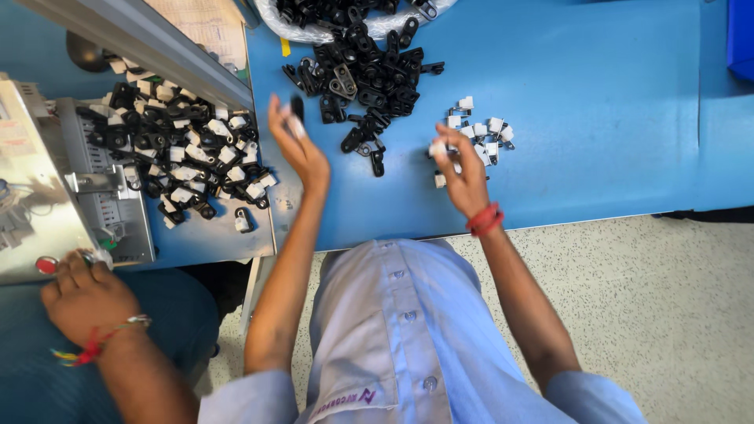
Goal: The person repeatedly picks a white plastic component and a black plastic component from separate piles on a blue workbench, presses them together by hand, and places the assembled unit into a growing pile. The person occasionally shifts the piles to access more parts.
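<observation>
While my left hand (302, 145) pinches a black clip (297, 104) upright at its fingertips, my right hand (463, 169) nips a white clip (437, 148); the white pile (483, 129) lies just beyond those fingers.

Bright, even light from overhead; soft glare on the counter (597, 102) at upper right. The left hand (294, 137) is motion-blurred, perhaps mid-swing. Edges bow slightly.
</observation>
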